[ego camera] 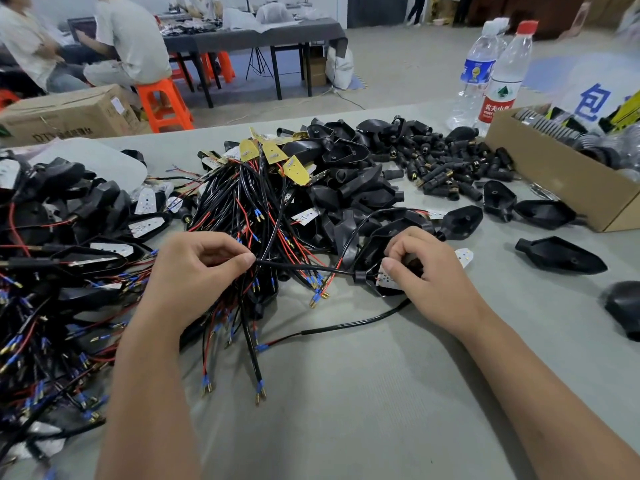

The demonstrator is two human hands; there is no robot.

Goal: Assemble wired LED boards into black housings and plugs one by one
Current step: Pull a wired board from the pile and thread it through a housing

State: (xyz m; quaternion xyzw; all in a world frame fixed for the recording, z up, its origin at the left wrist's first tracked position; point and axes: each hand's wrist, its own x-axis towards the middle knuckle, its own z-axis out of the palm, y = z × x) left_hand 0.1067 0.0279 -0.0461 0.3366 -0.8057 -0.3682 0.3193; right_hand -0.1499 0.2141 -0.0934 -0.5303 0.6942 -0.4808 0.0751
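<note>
LED board (pixel 389 279) sits in the housing (pixel 377 251) under the right hand (pixel 427 271), whose curled fingers pinch it; the left hand (pixel 194 271) pinches its cable (pixel 304 267) taut. Light, thin, likely fragile: hold edges; pull the limp cable by its sheath

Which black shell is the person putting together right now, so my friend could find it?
Start at the cardboard box on the table's right side, then come down toward the right hand. The black housing lies under its fingers. Unlike the empty shells around, it has a white LED board inside and a black cable running to the left hand.
</note>
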